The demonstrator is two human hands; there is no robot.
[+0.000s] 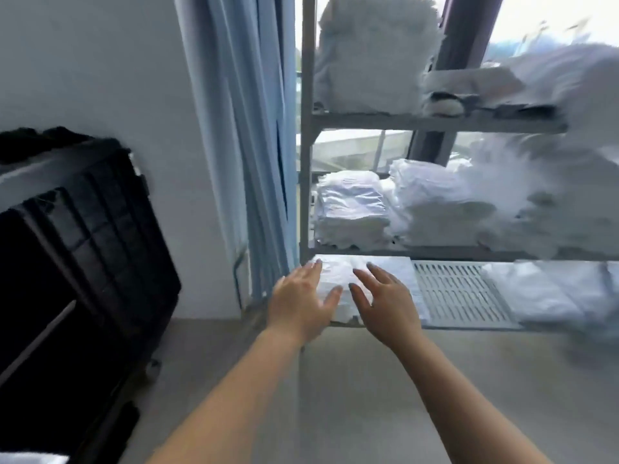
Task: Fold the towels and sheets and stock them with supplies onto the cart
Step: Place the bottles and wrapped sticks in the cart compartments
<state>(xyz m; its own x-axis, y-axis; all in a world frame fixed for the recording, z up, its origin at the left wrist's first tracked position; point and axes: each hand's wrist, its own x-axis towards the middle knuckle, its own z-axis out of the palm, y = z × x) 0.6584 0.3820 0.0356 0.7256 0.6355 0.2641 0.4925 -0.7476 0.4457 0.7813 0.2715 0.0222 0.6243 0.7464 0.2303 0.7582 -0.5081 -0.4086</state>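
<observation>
Both forearms extended forward over grey floor (335, 396), bare. Left hand (301, 303) spread wide, fingers straight, holding nothing, positioned at the front left corner of a folded white towel (385, 272); contact with the cloth not determinable owing to blur. Right hand (385, 306) likewise spread wide and empty, fingers straight, palm facing the left hand, positioned at the front edge of the same towel. Towel lying flat on the left end of the cart's lowest shelf (462, 296), a slatted grey panel left bare at its middle. Further folded white linen (552, 293) on the right end of that shelf, well apart from the hands. Black ribbed suitcase (83, 246) upright at left against the white wall (100, 61). Light blue curtain (244, 128) hanging between wall and cart. On the middle shelf (435, 252), two stacks of folded white towels (351, 209) side by side, touching, with more white linen at right, heavily blurred. On the top shelf (435, 122), a bulky white fluffy bundle (371, 55) at left; small dark and white items beside it, too blurred to identify. Window (552, 18) behind the cart.
</observation>
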